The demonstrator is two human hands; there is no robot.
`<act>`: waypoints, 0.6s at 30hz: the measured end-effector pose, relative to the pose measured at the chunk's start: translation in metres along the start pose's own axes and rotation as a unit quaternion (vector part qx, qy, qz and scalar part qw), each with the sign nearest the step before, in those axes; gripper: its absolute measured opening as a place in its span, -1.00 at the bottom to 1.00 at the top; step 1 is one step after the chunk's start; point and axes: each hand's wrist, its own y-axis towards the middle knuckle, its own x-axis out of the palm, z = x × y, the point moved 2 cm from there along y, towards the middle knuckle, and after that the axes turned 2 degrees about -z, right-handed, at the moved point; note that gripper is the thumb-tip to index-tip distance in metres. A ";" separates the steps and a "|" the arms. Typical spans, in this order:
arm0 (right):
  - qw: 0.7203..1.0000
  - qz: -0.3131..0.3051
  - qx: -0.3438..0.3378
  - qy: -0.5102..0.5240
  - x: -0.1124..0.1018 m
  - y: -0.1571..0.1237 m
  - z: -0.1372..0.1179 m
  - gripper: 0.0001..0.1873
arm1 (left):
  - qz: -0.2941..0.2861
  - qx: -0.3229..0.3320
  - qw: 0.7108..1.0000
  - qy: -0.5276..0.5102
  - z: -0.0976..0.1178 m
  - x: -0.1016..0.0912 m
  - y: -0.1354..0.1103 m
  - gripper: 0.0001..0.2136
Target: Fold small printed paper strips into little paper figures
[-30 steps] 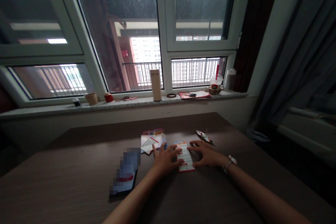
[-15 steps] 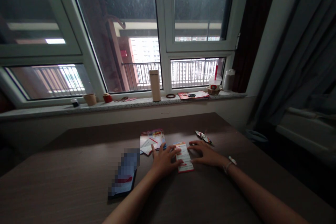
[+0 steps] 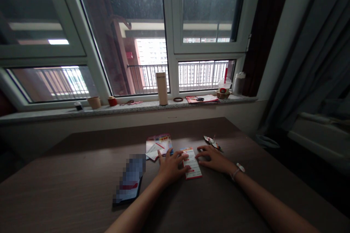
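Note:
A printed paper slip [image 3: 193, 167] with red labels and a red bottom edge lies flat on the brown table [image 3: 90, 167]. My left hand [image 3: 171, 167] rests over its left side, fingers spread, with the thumb and fingertips on the paper. At the slip's right edge is my right hand [image 3: 214, 160], its fingers apart and curved; whether its tips touch the paper I cannot tell. Just behind my left fingers lie several printed papers [image 3: 155, 147], partly covering one another. A phone [image 3: 131, 180], its screen blurred out, lies left of my left forearm.
Crumpled paper scraps [image 3: 212, 142] lie beyond my right hand. The windowsill [image 3: 142, 106] behind the table holds a tan flask [image 3: 162, 89], a paper cup [image 3: 94, 102], scissors [image 3: 200, 99] on red papers, a drink cup with a red straw [image 3: 223, 85] and a white bottle [image 3: 239, 83].
My right hand has drawn its thumb in slightly, away from the slip's right edge. My left hand and the slip have hardly moved.

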 end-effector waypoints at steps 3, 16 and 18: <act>1.000 0.009 0.010 -0.014 0.001 0.002 -0.002 -0.69 | 0.000 0.000 1.000 -0.004 0.000 0.000 0.000 -0.54; 0.993 0.042 0.036 -0.104 0.009 0.012 -0.008 -0.62 | 0.001 0.007 1.000 0.001 -0.003 0.002 0.002 -0.55; 0.991 0.045 0.040 -0.119 0.011 0.014 -0.009 -0.61 | 0.006 0.009 1.000 -0.004 -0.004 0.001 0.002 -0.55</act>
